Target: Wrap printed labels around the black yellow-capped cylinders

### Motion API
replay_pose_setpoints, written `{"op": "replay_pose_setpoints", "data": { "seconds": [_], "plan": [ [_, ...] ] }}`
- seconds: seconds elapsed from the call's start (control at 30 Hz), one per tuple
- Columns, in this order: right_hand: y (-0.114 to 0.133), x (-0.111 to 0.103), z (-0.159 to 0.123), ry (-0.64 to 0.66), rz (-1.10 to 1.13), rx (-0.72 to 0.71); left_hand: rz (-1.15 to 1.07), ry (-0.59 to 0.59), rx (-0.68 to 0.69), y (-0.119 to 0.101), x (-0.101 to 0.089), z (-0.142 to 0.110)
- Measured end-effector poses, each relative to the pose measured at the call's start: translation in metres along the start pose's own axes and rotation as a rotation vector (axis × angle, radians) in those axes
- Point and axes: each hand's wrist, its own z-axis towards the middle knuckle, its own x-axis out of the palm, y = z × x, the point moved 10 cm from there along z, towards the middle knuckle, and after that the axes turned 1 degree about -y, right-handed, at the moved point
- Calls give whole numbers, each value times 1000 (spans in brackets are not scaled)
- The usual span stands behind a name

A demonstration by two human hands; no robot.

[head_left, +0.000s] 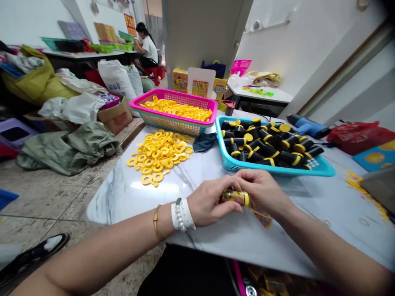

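My left hand point(210, 201) is closed around a small tube point(237, 198) with a colourful printed wrap and a yellow end cap. Against its upper side, the fingers of my right hand point(262, 191) are pinched together. A printed label strip point(263, 218) sticks out below my right hand, its upper part hidden by the fingers. Just behind my hands stands a turquoise basket point(228, 161) full of black tubes point(262, 144) with yellow caps. Left of it, yellow ring-shaped plastic pieces point(160, 154) lie piled on the white marbled table point(123, 197).
A pink-rimmed basket point(135, 102) of yellow pieces stands at the back, near a dark cloth point(205, 142). To the right lie a blue tool point(310, 126) and a red plastic bag point(359, 137). Sacks point(115, 78) crowd the floor. A person point(149, 49) sits at a far table.
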Motion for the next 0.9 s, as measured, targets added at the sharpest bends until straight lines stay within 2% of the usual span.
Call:
{"op": "replay_pose_setpoints", "data": {
  "seconds": [0.07, 0.13, 0.2, 0.27, 0.33, 0.43, 0.5, 0.57, 0.63, 0.77, 0.83, 0.9],
  "plan": [
    [0, -3, 0, -47, 34, -57, -69, -80, -165, 20, -16, 0],
    [-1, -13, -7, -150, 26, -152, -201, -117, -319, 41, -26, -1],
    [-2, -15, -14, -188, -54, -250, -314, -89, -413, 56, -25, 0],
    [-4, -10, -18, -149, -144, -317, -351, -38, -480, 64, -18, -2],
    [-3, -4, -18, -109, -214, -358, -362, -16, -528, 70, -13, -4],
    [4, -4, -18, -139, -287, -413, -384, -4, -564, 73, -9, -6],
    [10, -5, -20, -181, -313, -451, -395, 3, -554, 72, -9, -6],
    [10, -6, -21, -218, -282, -447, -403, -13, -474, 66, -11, -3],
    [-2, -7, -17, -222, -151, -328, -359, -39, -351, 56, -16, -1],
    [-37, 8, -9, -107, 207, 28, -99, -56, -178, 38, -23, -2],
    [-40, 13, -9, -82, 298, 80, -30, -51, -127, 32, -25, -2],
    [-37, 14, -9, -84, 319, 69, -8, -39, -101, 29, -25, -1]
  ]
}}
